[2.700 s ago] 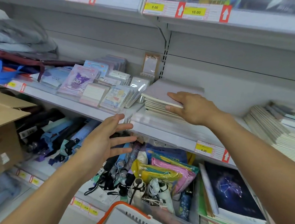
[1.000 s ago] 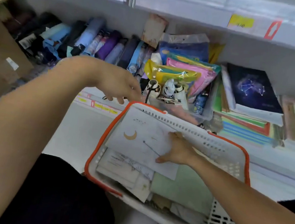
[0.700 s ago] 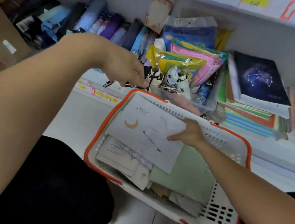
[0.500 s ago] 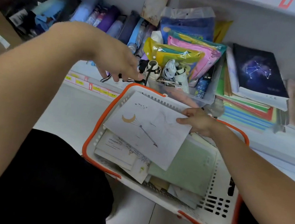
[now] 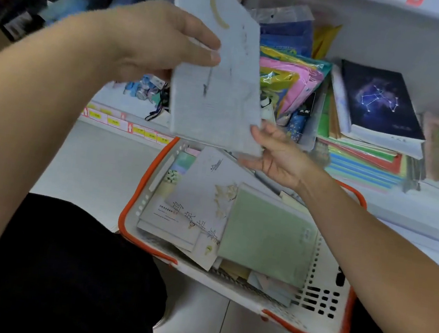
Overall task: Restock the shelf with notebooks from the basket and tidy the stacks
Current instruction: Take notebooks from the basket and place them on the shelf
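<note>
Both hands (image 5: 155, 45) (image 5: 278, 154) grip grey notebook (image 5: 222, 92); its print blurred.

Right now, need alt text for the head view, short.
Both hands lift a pale grey notebook with a crescent moon above an orange-rimmed white basket of notebooks: the left hand grips its left edge, the right hand holds its lower right corner. Behind, a low shelf holds a dark constellation notebook on a colourful stack.
</note>
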A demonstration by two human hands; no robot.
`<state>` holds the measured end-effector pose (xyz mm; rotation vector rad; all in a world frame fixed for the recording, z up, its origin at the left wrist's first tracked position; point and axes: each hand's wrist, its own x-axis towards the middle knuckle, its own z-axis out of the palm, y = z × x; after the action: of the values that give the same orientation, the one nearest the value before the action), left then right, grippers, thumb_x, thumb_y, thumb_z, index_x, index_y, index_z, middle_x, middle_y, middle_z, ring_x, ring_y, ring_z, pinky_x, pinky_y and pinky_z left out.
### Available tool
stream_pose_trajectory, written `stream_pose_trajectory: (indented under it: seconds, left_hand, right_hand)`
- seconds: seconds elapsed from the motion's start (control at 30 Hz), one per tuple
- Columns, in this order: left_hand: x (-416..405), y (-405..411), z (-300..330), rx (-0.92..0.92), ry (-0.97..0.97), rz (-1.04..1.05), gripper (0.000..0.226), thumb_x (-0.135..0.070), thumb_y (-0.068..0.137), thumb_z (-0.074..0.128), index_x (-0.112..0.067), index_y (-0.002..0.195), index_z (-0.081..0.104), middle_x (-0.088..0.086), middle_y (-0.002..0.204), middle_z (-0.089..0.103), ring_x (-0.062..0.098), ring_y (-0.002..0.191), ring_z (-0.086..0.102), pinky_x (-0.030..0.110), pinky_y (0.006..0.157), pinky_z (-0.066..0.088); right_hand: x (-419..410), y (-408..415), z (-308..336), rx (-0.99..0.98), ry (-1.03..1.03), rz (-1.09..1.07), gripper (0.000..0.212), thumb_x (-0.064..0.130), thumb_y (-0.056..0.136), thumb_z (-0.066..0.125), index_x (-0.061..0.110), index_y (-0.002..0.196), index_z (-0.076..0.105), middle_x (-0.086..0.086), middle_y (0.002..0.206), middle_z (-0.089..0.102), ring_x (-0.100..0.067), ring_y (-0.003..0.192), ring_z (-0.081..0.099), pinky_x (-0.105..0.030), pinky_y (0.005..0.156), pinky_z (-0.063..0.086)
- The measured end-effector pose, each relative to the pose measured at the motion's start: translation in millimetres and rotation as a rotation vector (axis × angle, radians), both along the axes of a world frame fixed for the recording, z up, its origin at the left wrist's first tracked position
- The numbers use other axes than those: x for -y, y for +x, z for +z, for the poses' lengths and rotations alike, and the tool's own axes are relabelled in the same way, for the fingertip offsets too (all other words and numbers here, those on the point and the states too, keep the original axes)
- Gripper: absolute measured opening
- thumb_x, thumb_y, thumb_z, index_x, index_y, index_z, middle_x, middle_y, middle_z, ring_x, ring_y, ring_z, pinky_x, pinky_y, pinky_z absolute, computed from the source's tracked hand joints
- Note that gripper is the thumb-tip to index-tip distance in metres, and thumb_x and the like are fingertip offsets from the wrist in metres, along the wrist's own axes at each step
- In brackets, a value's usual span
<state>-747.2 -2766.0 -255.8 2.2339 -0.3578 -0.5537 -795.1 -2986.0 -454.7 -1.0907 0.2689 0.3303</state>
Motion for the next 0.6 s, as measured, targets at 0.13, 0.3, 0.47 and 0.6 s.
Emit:
stream_pose_trajectory:
  seconds: [0.13, 0.3, 0.47, 0.6]
  left_hand:
    - [-2.4, 8.5, -7.6, 0.237, 0.227, 0.108, 0.045, -0.035, 0.080, 0.077, -0.027, 0.123, 0.066, -0.007, 0.076, 0.053, 0.004, 0.040, 0.037, 0.009, 0.035, 0.030]
    - [-17.7, 13.6, -7.0, 0.434, 0.407, 0.101, 0.057, -0.040, 0.074, 0.081, -0.022, 0.126, 0.065, 0.007, 0.130, 0.062, 0.024, 0.109, 0.058, 0.028, 0.094, 0.041]
    - [-19.4, 12.3, -3.0, 0.456, 0.395, 0.068, 0.057, -0.045, 0.078, 0.075, -0.025, 0.130, 0.062, 0.001, 0.140, 0.055, 0.026, 0.119, 0.055, 0.033, 0.098, 0.041]
    - [-20.1, 16.8, -4.3, 0.452, 0.363, 0.004, 0.049, -0.052, 0.081, 0.070, -0.026, 0.123, 0.067, -0.005, 0.135, 0.059, 0.016, 0.108, 0.058, 0.024, 0.087, 0.040]
  right_hand:
    - [10.2, -20.8, -45.5, -0.011, -1.212, 0.453, 0.071, 0.051, 0.069, 0.084, 0.015, 0.123, 0.056, -0.005, 0.116, 0.061, -0.024, 0.107, 0.060, -0.033, 0.087, 0.049]
    - [18.4, -57.7, -87.5, -0.018, -1.582, 0.609, 0.120, 0.062, 0.041, 0.091, 0.017, 0.141, 0.040, -0.004, 0.139, 0.048, -0.027, 0.123, 0.049, -0.036, 0.096, 0.045]
    - [22.8, -46.0, -68.8, -0.028, -1.585, 0.748, 0.079, 0.056, 0.060, 0.086, 0.020, 0.126, 0.060, -0.004, 0.124, 0.059, -0.026, 0.114, 0.055, -0.034, 0.092, 0.047]
    - [23.7, -21.1, -1.6, 0.052, -1.527, 0.788, 0.036, 0.046, 0.082, 0.074, 0.023, 0.108, 0.062, 0.003, 0.110, 0.062, -0.021, 0.100, 0.059, -0.027, 0.079, 0.044]
